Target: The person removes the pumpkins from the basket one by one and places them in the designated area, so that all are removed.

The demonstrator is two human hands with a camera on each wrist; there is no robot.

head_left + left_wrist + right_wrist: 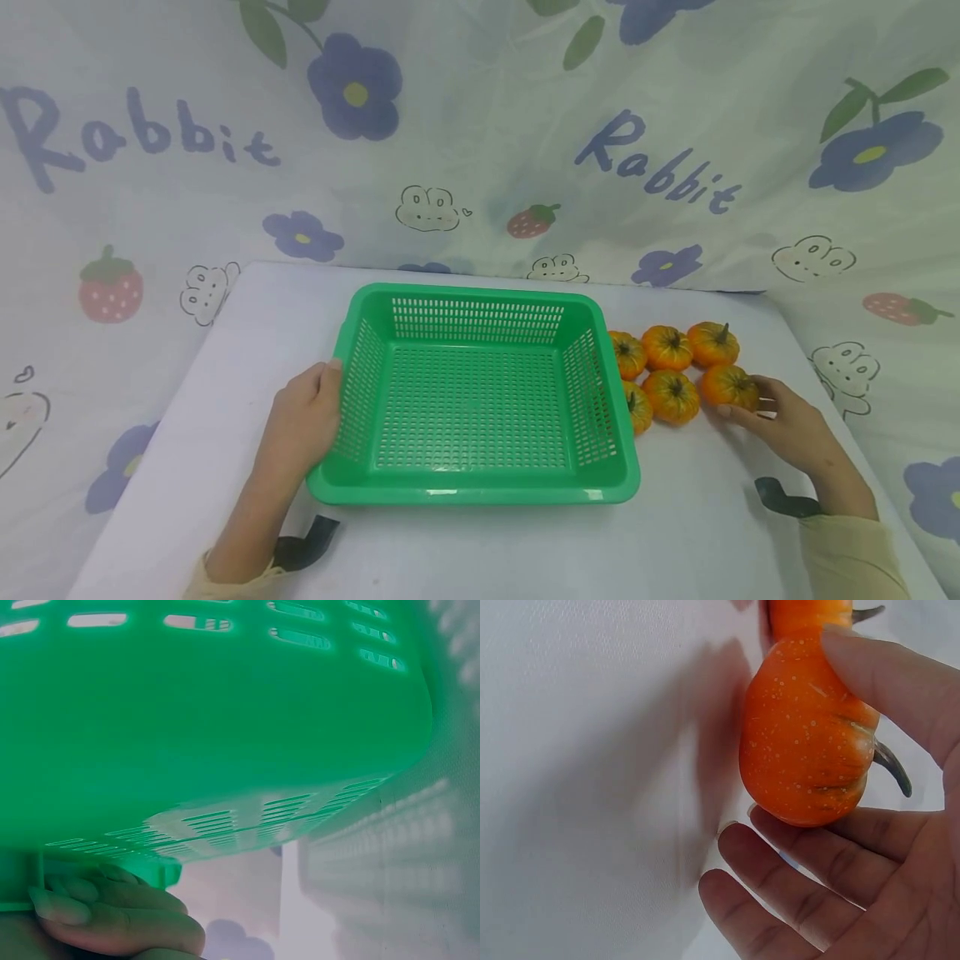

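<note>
A green plastic basket (472,495) with slotted walls stands on the table, its visible inside bare. At its left side my left hand (303,417) grips the rim; the left wrist view shows curled fingers (124,922) under the basket's edge. To the right, my right hand (787,425) holds a small orange pumpkin (727,386) between thumb and fingers. The right wrist view has the thumb on one side of this pumpkin (802,742) and the forefinger against the other, with the remaining fingers spread. Its stem points toward the palm.
Several more small pumpkins (671,397) sit in two rows right of the basket, the leftmost ones partly hidden behind its wall. A white cloth covers the table (525,550). Behind it hangs a printed curtain (465,125) with flowers and rabbits.
</note>
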